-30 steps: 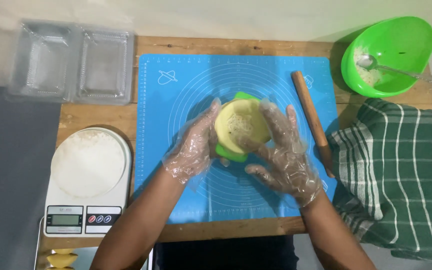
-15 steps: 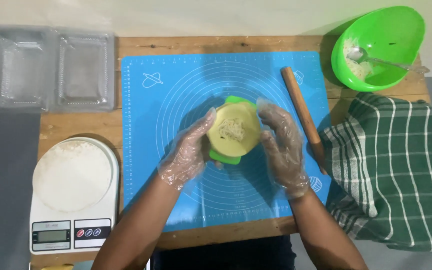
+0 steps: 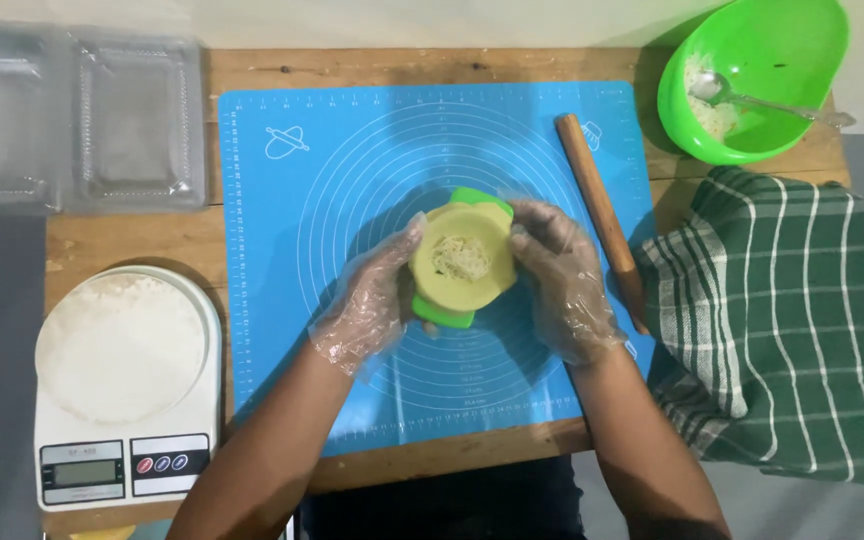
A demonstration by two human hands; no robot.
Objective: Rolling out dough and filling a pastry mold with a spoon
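Note:
A green dumpling mould (image 3: pixel 449 312) carries a round yellow dough sheet (image 3: pixel 464 262) with pale shredded filling in its middle. It is held just above the blue silicone mat (image 3: pixel 352 160). My left hand (image 3: pixel 367 300), in a clear plastic glove, grips the mould and dough from the left. On the right side my gloved right hand (image 3: pixel 564 280) cups the same mould, its fingers on the dough's edge.
A wooden rolling pin (image 3: pixel 602 215) lies on the mat's right side. A green bowl (image 3: pixel 802 60) with filling and a spoon sits at the back right, above a green checked cloth (image 3: pixel 792 320). Front left is a kitchen scale (image 3: pixel 122 400) with flour; clear plastic containers (image 3: pixel 77 120) are back left.
Both hands have stayed on the mould and dough; my right fingers have moved up along the dough's right edge. The view has shifted, so everything appears further right.

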